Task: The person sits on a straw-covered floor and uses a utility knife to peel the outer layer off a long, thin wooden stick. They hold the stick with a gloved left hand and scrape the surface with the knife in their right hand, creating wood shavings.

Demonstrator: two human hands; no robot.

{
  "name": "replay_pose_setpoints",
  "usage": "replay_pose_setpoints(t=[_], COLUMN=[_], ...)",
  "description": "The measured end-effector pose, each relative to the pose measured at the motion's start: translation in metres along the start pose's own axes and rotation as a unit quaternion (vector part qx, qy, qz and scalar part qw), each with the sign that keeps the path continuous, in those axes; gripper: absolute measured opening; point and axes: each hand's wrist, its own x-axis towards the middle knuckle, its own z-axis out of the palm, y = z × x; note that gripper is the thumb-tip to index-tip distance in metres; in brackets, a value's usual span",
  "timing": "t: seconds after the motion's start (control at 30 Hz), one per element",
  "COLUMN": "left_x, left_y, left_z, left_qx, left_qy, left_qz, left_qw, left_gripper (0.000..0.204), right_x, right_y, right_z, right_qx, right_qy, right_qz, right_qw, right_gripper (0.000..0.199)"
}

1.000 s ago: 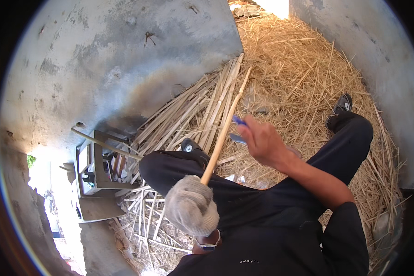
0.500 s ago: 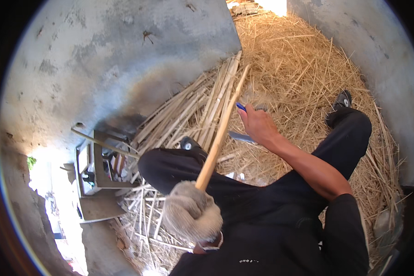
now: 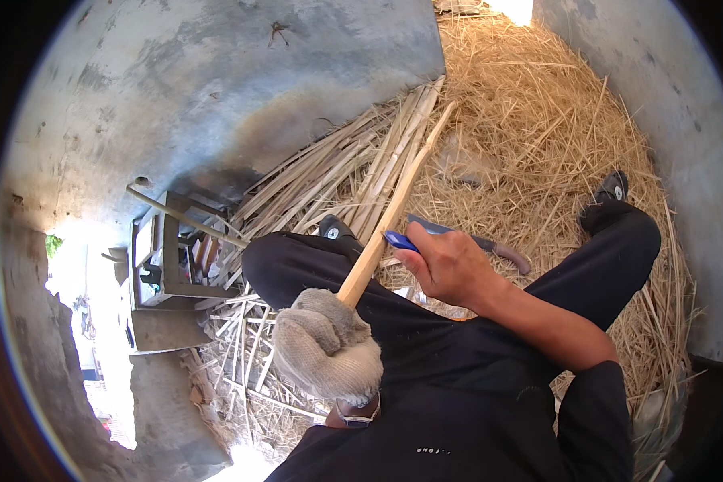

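Note:
A pale wooden stick [image 3: 398, 201] slants up and away across my lap. My left hand [image 3: 327, 345], in a thick grey knit glove, is wrapped around its near end. My bare right hand [image 3: 458, 269] is closed on a blue utility knife [image 3: 398, 240], whose blade I cannot make out. The blue end is at the stick's right side, around its middle; whether it touches the wood is unclear. Just beyond my right hand, a large knife [image 3: 506, 255] with a brown handle lies on the straw, partly hidden by that hand.
Straw [image 3: 530, 120] covers the floor ahead and to the right. Long split strips [image 3: 329, 173] lie in a pile by the grey wall [image 3: 217, 88]. At left stands a small open wooden cabinet [image 3: 169, 321] with things inside. My bent legs frame the work area.
My right hand has come back toward me along the stick, bringing the blue utility knife against or close to its side. More of the large knife shows now. The left hand keeps its hold.

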Motion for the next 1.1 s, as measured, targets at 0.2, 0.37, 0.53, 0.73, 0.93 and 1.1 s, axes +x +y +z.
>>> replay_pose_setpoints(t=[0.2,0.37,0.53,0.73,0.93,1.1], left_x=[-0.003,0.002,0.003,0.001,0.002,0.010], left_y=[0.003,0.003,0.003,0.005,0.004,-0.006], left_z=[0.010,0.009,0.005,0.002,0.004,-0.014], left_qx=[0.020,0.032,0.031,-0.006,0.126,0.031], left_qy=[-0.052,-0.014,0.026,0.046,-0.088,-0.076], left_qz=[0.048,0.023,-0.009,-0.037,0.036,0.039], left_qw=[0.997,0.999,0.999,0.998,0.987,0.996], left_gripper=[0.042,0.042,0.044,0.040,0.041,0.041], right_x=[0.013,0.031,0.008,0.006,0.017,0.044], right_y=[0.078,0.051,0.015,0.008,0.085,0.050], right_z=[0.009,-0.030,-0.009,-0.003,0.014,-0.027], right_qx=[-0.211,-0.045,0.051,0.033,-0.187,-0.018], right_qy=[0.048,0.046,-0.024,-0.027,0.031,0.041], right_qz=[0.092,0.181,0.029,-0.008,0.066,0.184], right_qw=[0.972,0.981,0.998,0.999,0.980,0.982], right_gripper=[0.035,0.035,0.034,0.030,0.037,0.037])
